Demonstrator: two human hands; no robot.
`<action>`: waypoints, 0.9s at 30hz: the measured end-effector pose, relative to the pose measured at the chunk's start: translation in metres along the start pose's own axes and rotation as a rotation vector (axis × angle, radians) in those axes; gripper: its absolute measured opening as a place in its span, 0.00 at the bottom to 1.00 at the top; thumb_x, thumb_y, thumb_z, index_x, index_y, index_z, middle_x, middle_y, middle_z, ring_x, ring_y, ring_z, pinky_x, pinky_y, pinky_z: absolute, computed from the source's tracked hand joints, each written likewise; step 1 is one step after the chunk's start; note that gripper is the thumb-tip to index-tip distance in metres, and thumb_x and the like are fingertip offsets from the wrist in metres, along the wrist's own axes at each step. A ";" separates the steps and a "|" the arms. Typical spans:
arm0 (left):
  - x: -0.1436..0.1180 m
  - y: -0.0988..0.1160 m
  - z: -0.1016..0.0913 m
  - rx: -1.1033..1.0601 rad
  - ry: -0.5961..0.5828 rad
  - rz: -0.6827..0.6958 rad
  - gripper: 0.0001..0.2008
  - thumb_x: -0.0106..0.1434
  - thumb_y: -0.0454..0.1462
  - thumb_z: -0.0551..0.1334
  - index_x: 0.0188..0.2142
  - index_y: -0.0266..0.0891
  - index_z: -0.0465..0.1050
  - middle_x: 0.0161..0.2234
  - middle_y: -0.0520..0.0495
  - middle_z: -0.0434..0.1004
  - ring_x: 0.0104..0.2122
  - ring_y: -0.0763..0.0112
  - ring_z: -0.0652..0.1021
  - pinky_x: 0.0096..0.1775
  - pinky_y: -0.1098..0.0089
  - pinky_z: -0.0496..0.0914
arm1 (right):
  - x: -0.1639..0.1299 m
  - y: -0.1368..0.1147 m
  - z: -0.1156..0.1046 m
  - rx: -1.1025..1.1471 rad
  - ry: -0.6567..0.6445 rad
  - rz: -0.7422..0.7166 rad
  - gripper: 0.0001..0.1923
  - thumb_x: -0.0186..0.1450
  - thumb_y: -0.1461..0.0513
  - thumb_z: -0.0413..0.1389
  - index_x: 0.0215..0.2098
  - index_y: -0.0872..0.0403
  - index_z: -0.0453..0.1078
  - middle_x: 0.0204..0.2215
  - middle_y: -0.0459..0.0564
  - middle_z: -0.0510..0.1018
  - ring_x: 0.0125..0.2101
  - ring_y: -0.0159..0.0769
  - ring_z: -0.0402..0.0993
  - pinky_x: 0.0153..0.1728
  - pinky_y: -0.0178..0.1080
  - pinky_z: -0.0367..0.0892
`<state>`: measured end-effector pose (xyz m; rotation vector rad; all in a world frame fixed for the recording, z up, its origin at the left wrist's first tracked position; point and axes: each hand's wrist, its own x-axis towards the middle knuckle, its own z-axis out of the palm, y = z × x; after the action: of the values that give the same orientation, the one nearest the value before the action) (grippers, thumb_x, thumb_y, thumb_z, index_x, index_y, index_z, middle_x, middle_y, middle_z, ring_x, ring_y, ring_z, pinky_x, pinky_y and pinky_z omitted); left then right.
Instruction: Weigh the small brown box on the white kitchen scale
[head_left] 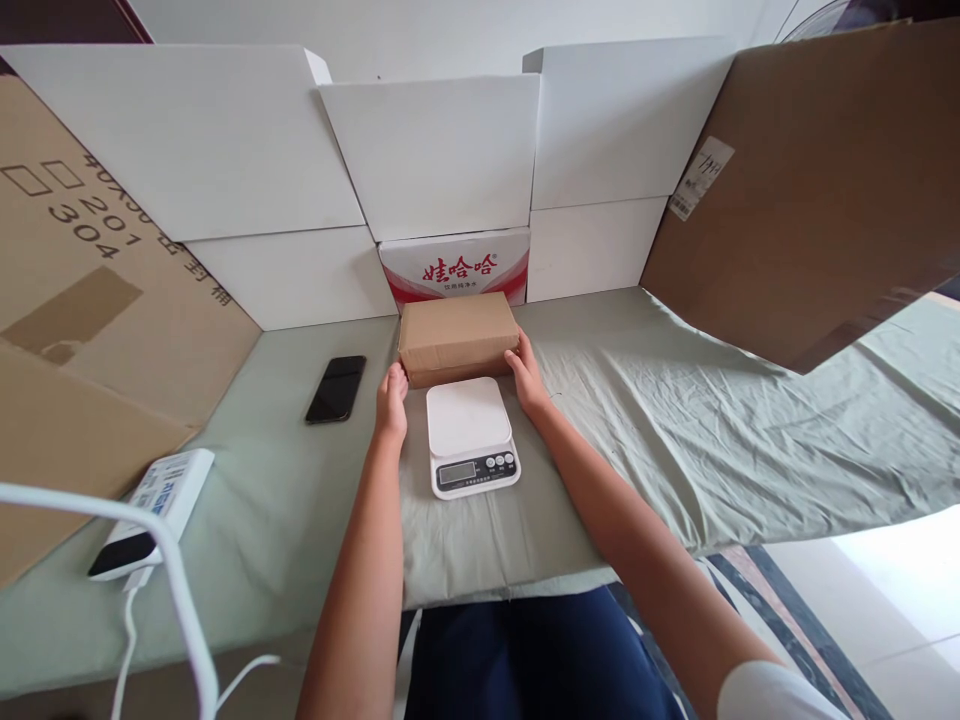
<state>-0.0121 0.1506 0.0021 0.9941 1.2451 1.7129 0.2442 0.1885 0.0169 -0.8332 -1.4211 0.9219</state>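
Observation:
A closed brown cardboard box (459,330) lies flat on the green cloth, between my two hands. My left hand (391,402) is at its left front corner, thumb up, with most fingers hidden along the side. On the opposite end, my right hand (528,376) has its thumb against the front face and its fingers around the right side. Just in front of the box, between my forearms, sits a white kitchen scale (471,425). Nothing rests on its plate, and its small display (457,473) looks blank.
A black phone (336,390) lies to the left. Nearer the left edge is a white power bank (154,515) with a cable (176,580). White boxes (442,155) and a red-and-white carton (456,265) wall the back; large cardboard panels (795,190) flank the table.

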 end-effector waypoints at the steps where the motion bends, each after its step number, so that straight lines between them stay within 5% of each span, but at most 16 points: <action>1: 0.000 0.000 0.000 0.003 -0.002 0.000 0.46 0.62 0.68 0.59 0.64 0.37 0.73 0.69 0.31 0.68 0.71 0.48 0.66 0.70 0.52 0.60 | 0.000 0.000 0.000 -0.001 -0.004 0.000 0.40 0.70 0.39 0.52 0.75 0.45 0.54 0.75 0.47 0.61 0.74 0.50 0.56 0.75 0.57 0.52; 9: -0.013 0.019 0.008 0.032 -0.053 0.130 0.47 0.60 0.68 0.61 0.66 0.38 0.72 0.70 0.31 0.67 0.72 0.47 0.65 0.71 0.54 0.58 | 0.001 -0.008 0.001 0.012 0.016 -0.085 0.46 0.69 0.36 0.53 0.77 0.42 0.47 0.78 0.45 0.53 0.78 0.48 0.45 0.78 0.56 0.42; 15: -0.079 0.034 -0.008 -0.014 0.003 0.292 0.44 0.63 0.66 0.60 0.67 0.39 0.71 0.69 0.32 0.68 0.71 0.46 0.65 0.71 0.51 0.59 | -0.038 -0.033 -0.010 -0.077 -0.042 -0.194 0.44 0.70 0.36 0.50 0.78 0.37 0.44 0.78 0.45 0.50 0.78 0.48 0.44 0.77 0.56 0.45; 20: -0.144 0.020 -0.030 0.017 0.016 0.260 0.44 0.64 0.64 0.60 0.68 0.39 0.70 0.69 0.31 0.69 0.71 0.41 0.65 0.71 0.46 0.58 | -0.093 -0.046 -0.028 -0.135 -0.118 -0.154 0.43 0.72 0.37 0.51 0.78 0.38 0.43 0.77 0.49 0.51 0.76 0.52 0.48 0.76 0.59 0.46; 27: -0.152 0.023 -0.031 0.073 0.035 0.189 0.45 0.63 0.67 0.57 0.69 0.41 0.69 0.68 0.32 0.70 0.71 0.43 0.65 0.71 0.48 0.59 | -0.106 -0.059 -0.028 -0.137 -0.087 -0.095 0.41 0.71 0.37 0.50 0.77 0.40 0.48 0.75 0.52 0.57 0.75 0.56 0.50 0.72 0.59 0.56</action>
<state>0.0159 -0.0038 -0.0045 1.1611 1.2786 1.8464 0.2798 0.0693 0.0236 -0.8269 -1.5998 0.8035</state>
